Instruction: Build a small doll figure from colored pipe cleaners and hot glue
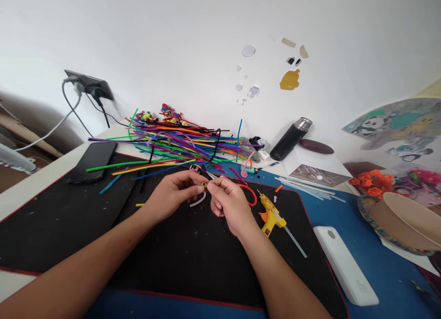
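Note:
Just above the black mat, a small yellow-and-dark piece sits at the meeting fingertips of both hands. My left hand pinches it between thumb and forefinger. My right hand is closed, its thumb and forefinger pressed to the other side of the piece. Its exact kind is too small to make out. Below the left fingertips shows a short pale lilac pipe cleaner. Behind the hands lies a pair of scissors with a red handle, partly covered by the right hand.
A heap of coloured pipe cleaners spreads along the wall. Right of my hands lies a yellow glue gun on the black mat. A phone, a black flask, glue sticks and a white oblong case are around.

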Action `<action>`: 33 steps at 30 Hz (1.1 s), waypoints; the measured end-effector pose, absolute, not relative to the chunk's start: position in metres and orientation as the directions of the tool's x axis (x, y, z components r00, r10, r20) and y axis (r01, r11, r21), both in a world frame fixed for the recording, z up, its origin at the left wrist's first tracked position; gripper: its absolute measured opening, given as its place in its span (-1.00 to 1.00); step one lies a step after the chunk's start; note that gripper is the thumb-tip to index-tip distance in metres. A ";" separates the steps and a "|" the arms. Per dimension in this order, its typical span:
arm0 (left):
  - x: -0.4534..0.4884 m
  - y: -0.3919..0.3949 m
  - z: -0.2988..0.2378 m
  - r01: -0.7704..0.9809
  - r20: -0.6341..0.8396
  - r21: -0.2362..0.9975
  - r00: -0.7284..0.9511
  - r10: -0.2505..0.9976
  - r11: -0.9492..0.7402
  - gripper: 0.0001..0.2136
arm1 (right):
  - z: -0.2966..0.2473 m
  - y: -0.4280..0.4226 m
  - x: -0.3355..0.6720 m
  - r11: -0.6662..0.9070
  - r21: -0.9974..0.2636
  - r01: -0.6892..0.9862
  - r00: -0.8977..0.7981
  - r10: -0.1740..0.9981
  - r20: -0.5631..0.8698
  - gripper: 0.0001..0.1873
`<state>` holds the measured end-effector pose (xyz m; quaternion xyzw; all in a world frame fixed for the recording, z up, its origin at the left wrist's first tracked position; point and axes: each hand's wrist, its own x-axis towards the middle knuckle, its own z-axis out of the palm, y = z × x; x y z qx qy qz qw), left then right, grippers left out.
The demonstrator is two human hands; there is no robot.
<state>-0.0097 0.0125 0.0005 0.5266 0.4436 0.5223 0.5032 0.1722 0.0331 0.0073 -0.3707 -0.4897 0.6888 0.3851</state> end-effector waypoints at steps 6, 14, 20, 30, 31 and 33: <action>-0.011 0.013 -0.002 -0.060 0.092 0.994 0.060 0.994 -0.088 -0.73 | 0.004 0.034 0.173 -0.250 -0.951 -0.181 -0.446 0.883 -0.147 -0.65; -0.011 0.013 -0.002 -0.098 0.087 0.992 0.058 0.995 -0.081 -0.73 | 0.004 0.034 0.173 -0.287 -0.933 -0.216 -0.469 0.869 -0.158 -0.61; -0.010 0.012 0.000 -0.099 0.079 0.992 0.042 0.996 -0.075 -0.71 | 0.005 0.034 0.173 -0.287 -0.933 -0.219 -0.465 0.871 -0.159 -0.61; -0.010 0.013 0.000 -0.122 0.050 0.992 0.114 0.992 -0.036 -0.67 | 0.006 0.036 0.174 -0.209 -0.970 -0.127 -0.427 0.894 -0.136 -0.65; -0.010 0.013 0.000 -0.112 0.042 0.993 0.121 0.992 -0.029 -0.67 | 0.006 0.036 0.175 -0.186 -0.977 -0.103 -0.423 0.897 -0.126 -0.66; -0.011 0.013 0.001 -0.083 0.029 0.996 0.115 0.993 -0.019 -0.68 | 0.007 0.037 0.177 -0.130 -0.991 -0.043 -0.419 0.903 -0.100 -0.70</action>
